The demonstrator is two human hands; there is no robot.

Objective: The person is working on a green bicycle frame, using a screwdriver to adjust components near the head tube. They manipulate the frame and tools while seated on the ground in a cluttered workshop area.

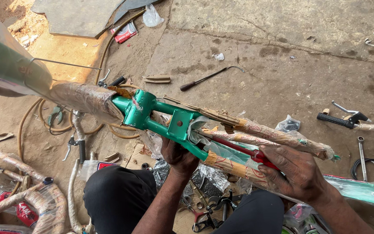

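A green bicycle frame [146, 113], partly wrapped in brown paper and clear plastic, lies across my lap. My left hand [179, 157] grips the frame from below, near its green bridge plate. My right hand [297, 171] holds a red-handled tool [249, 154] whose shaft points left toward the bridge, and it rests against the wrapped stays [278, 135]. A green mudguard [364, 190] in plastic runs off to the right beneath my wrist.
A screwdriver [206, 78] lies on the concrete beyond the frame. A brake lever with a black grip [342, 120], a spanner [362, 156] and a coiled cable [371, 167] sit at right. Wrapped handlebars [27, 197], a hose [27, 119] and loose parts crowd the left and my knees.
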